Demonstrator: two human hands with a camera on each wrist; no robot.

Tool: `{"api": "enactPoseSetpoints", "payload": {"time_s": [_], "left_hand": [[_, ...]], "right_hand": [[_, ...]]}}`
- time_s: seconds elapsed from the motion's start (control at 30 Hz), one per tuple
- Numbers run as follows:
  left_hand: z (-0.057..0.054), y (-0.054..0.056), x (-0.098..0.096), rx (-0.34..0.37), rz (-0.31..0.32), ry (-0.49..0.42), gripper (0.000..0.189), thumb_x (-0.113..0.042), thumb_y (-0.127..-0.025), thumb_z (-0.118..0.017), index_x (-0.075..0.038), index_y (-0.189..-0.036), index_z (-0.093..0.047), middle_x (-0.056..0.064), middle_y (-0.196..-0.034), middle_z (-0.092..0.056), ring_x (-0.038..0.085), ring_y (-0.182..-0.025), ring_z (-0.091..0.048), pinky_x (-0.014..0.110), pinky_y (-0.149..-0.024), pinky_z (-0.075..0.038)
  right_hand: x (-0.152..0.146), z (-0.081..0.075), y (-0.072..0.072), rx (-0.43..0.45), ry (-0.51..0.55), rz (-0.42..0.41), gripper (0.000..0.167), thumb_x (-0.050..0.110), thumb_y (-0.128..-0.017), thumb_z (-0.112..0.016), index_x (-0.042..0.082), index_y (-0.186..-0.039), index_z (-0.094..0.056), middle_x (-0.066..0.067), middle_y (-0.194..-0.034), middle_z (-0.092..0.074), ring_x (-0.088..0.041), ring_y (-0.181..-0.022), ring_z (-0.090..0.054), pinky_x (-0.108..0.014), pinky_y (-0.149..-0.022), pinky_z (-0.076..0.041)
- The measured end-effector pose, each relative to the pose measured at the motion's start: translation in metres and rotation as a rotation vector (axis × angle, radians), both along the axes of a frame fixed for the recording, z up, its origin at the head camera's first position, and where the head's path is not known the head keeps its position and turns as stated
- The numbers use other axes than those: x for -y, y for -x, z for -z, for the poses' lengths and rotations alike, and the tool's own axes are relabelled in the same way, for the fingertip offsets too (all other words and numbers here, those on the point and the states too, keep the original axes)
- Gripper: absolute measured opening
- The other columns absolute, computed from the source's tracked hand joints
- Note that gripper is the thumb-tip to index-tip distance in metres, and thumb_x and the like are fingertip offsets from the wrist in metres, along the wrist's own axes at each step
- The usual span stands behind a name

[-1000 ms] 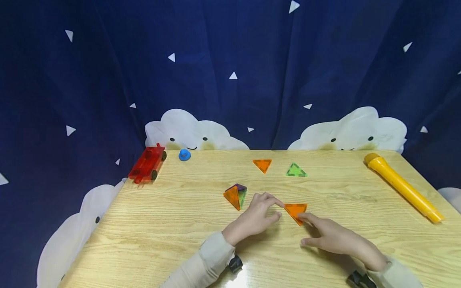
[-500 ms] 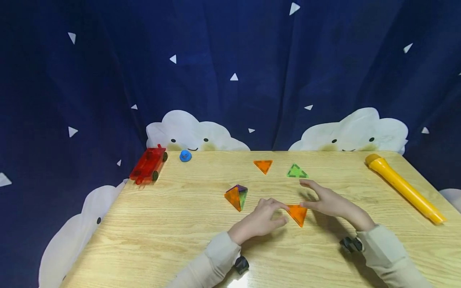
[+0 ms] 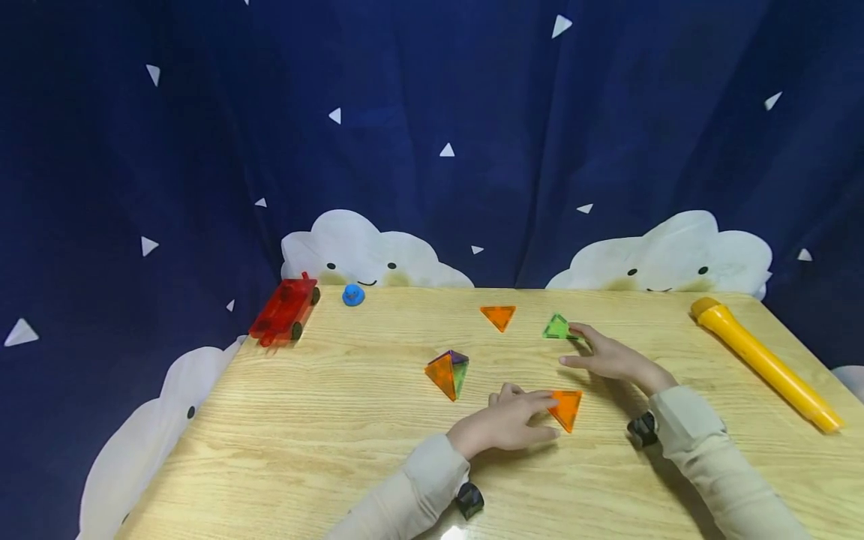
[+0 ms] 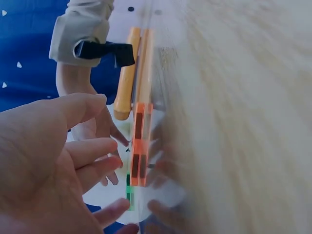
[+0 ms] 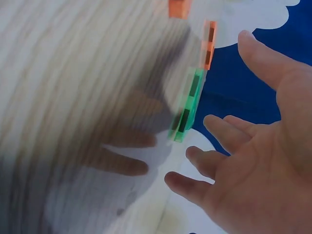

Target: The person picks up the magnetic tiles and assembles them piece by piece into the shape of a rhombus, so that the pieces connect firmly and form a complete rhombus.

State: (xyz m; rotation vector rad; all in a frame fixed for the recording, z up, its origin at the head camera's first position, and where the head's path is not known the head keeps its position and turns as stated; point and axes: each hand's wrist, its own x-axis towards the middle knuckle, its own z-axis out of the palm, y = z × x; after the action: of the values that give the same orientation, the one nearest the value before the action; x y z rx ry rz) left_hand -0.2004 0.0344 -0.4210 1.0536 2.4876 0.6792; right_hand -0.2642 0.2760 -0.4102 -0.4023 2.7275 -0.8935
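Note:
My left hand (image 3: pixel 506 424) is over the left side of a translucent orange triangle tile (image 3: pixel 567 409), fingers loosely extended; in the left wrist view, that orange tile (image 4: pixel 139 161) lies flat just past the fingertips. Farther back, my right hand (image 3: pixel 610 358) reaches to a green triangle tile (image 3: pixel 557 328), its fingers overlapping the tile's right corner. The right wrist view has the fingers relaxed and spread beside the green tile (image 5: pixel 187 107), gripping nothing. Left of my left hand stands a small pyramid (image 3: pixel 443 373) of orange, green and purple tiles.
Another orange triangle tile (image 3: pixel 499 316) lies near the back edge. A red toy car chassis (image 3: pixel 283 311) and a small blue duck (image 3: pixel 353 295) sit at the back left. On the right is a yellow microphone-shaped toy (image 3: pixel 766 364). A dark blue curtain (image 3: pixel 405 135) hangs behind the table.
My right hand has left the near orange tile and moved back to the green one. My left hand has shifted slightly right, and the near orange tile has turned a little.

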Motion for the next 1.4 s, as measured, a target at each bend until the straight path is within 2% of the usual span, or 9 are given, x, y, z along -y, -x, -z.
{"api": "enactPoseSetpoints", "payload": {"time_s": [0.3, 0.57, 1.03, 1.4], "left_hand": [[0.004, 0.003, -0.007, -0.013, 0.000, 0.062, 0.054, -0.048, -0.095, -0.049, -0.024, -0.144, -0.044, -0.014, -0.151, -0.032, 0.016, -0.117, -0.033, 0.027, -0.080, -0.024], [0.001, 0.000, -0.006, -0.041, -0.002, 0.127, 0.052, -0.045, -0.096, -0.050, -0.024, -0.143, -0.044, -0.016, -0.151, -0.030, 0.015, -0.117, -0.034, 0.026, -0.077, -0.024], [0.000, -0.002, 0.013, -0.020, -0.018, 0.099, 0.049, -0.041, -0.097, -0.050, -0.021, -0.142, -0.047, -0.014, -0.150, -0.034, 0.020, -0.122, -0.033, 0.027, -0.079, -0.024], [-0.001, -0.008, 0.025, -0.025, -0.031, 0.100, 0.049, -0.039, -0.096, -0.053, -0.019, -0.141, -0.049, -0.013, -0.149, -0.036, 0.019, -0.114, -0.034, 0.027, -0.078, -0.024]], "right_hand": [[-0.004, 0.006, 0.003, 0.043, -0.028, 0.020, 0.088, 0.045, -0.091, -0.059, -0.010, -0.145, -0.017, -0.037, -0.147, -0.020, -0.055, -0.131, -0.024, -0.065, -0.100, -0.028], [-0.004, 0.007, -0.001, 0.036, -0.025, 0.025, 0.086, 0.044, -0.091, -0.060, -0.009, -0.145, -0.020, -0.036, -0.147, -0.021, -0.054, -0.131, -0.025, -0.065, -0.101, -0.027], [-0.006, 0.005, -0.029, 0.000, -0.014, 0.002, 0.080, 0.039, -0.091, -0.061, -0.010, -0.143, -0.025, -0.036, -0.145, -0.026, -0.055, -0.130, -0.027, -0.065, -0.100, -0.029], [-0.012, 0.003, -0.059, 0.013, -0.038, 0.002, 0.081, 0.043, -0.089, -0.063, -0.008, -0.143, -0.030, -0.034, -0.144, -0.030, -0.054, -0.129, -0.029, -0.065, -0.098, -0.030]]}}
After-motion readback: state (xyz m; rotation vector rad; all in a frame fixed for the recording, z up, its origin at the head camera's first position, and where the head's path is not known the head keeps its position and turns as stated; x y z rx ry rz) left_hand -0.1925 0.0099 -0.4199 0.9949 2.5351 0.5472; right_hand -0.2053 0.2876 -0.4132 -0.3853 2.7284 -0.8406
